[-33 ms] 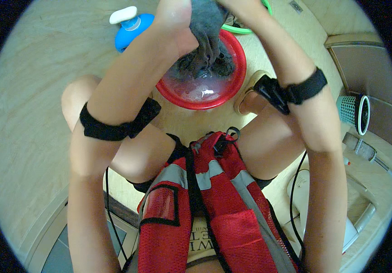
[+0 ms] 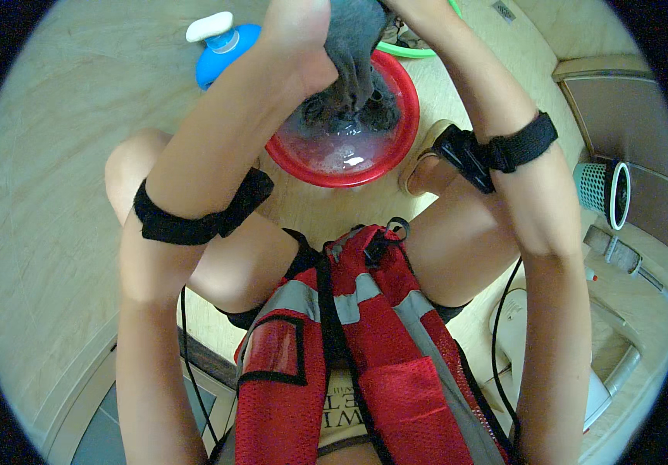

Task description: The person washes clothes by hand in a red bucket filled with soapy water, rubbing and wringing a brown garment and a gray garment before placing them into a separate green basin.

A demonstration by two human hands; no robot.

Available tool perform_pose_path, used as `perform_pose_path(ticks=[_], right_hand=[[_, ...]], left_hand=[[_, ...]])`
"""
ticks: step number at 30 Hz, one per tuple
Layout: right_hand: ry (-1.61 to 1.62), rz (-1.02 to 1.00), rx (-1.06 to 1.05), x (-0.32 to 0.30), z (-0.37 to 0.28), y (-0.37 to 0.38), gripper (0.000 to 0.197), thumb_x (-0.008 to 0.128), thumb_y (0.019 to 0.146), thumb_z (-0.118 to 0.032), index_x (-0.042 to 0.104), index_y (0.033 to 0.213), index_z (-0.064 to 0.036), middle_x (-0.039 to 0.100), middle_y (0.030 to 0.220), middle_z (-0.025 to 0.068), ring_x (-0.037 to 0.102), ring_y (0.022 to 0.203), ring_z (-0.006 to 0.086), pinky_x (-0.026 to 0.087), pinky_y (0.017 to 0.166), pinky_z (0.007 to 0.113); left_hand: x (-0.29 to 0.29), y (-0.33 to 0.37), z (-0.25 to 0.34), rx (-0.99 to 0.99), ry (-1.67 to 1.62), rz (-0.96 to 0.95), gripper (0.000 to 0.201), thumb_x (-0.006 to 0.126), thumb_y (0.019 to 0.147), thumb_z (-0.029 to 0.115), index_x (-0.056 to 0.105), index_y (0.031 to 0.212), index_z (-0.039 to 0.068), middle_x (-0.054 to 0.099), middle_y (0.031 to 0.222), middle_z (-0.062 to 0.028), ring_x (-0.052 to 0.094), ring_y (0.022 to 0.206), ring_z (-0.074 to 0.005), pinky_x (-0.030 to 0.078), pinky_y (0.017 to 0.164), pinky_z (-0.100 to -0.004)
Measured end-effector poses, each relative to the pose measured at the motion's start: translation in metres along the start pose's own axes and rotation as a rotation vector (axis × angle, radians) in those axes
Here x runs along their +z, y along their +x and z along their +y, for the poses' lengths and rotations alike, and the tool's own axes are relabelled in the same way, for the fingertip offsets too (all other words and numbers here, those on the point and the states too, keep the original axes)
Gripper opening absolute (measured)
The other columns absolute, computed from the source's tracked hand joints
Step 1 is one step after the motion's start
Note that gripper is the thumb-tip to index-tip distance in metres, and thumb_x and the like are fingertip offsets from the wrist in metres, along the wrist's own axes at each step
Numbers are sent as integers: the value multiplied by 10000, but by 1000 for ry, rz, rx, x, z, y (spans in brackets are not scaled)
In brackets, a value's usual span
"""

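Note:
A wet grey cloth [image 2: 349, 58] hangs from the top edge of the picture, its lower folds bunched in a red basin [image 2: 410, 128] of cloudy, sudsy water. My left hand [image 2: 301, 19], cut off by the top edge, is closed at the cloth's left side. On the other side, my right hand [image 2: 405, 8] grips it near its upper right edge. The fingers of both hands are mostly outside the picture. The cloth stretches up out of the water between my wrists.
A blue bottle [image 2: 225, 54] with a white pump top stands left of the basin. Behind my right wrist is a green-rimmed basin [image 2: 411, 53] with things in it. At the right are a teal mesh basket [image 2: 593, 186] and a brush-like tool [image 2: 617, 249]. My shoe [image 2: 427, 155] flanks the red basin.
My hands and the cloth have shifted only very slightly. The cloth still hangs into the red basin.

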State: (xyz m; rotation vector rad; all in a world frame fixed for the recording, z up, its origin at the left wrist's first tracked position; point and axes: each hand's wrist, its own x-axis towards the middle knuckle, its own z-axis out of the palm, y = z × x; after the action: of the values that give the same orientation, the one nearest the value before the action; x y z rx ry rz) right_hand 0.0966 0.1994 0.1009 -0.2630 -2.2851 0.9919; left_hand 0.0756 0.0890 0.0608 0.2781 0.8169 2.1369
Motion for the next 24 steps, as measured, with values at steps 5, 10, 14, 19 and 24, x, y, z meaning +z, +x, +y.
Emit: perform_pose_path(ticks=[5, 10, 14, 19, 24], right_hand=[[57, -171, -111, 40, -30, -33, 345, 490, 785, -199, 581, 701, 123, 573, 612, 267, 597, 559, 348, 474, 552, 405], [384, -299, 406, 3, 6, 13, 352, 535, 820, -257, 598, 764, 84, 602, 667, 136, 579, 601, 207, 455, 544, 328], [772, -379, 598, -9, 7, 12, 319, 548, 864, -306, 611, 793, -2, 591, 697, 61, 537, 581, 147, 421, 507, 296], [554, -352, 468, -42, -5, 14, 326, 545, 874, -305, 620, 762, -8, 577, 640, 51, 535, 561, 122, 410, 497, 257], [86, -77, 34, 0, 2, -18, 397, 584, 844, -367, 583, 570, -81, 500, 487, -17, 487, 442, 88, 365, 423, 276]], left_hand=[[-63, 0, 8, 35, -189, -67, 209, 376, 920, 182, 523, 934, 35, 560, 869, -57, 561, 751, -155, 485, 680, -279], [17, -20, 37, -30, 82, 102, 339, 362, 950, 289, 530, 1006, 1, 597, 918, -91, 583, 846, -194, 491, 763, -315], [22, -36, 60, 47, 575, 225, 410, 444, 915, 380, 578, 962, -5, 612, 876, -74, 583, 790, -148, 471, 757, -287], [10, -44, 80, 100, 941, 70, 392, 529, 884, 386, 637, 891, 9, 630, 802, -19, 563, 721, -76, 445, 689, -215], [9, -29, 22, 108, 325, 125, 342, 493, 897, 367, 594, 932, 42, 607, 870, -41, 559, 776, -125, 454, 695, -268]])
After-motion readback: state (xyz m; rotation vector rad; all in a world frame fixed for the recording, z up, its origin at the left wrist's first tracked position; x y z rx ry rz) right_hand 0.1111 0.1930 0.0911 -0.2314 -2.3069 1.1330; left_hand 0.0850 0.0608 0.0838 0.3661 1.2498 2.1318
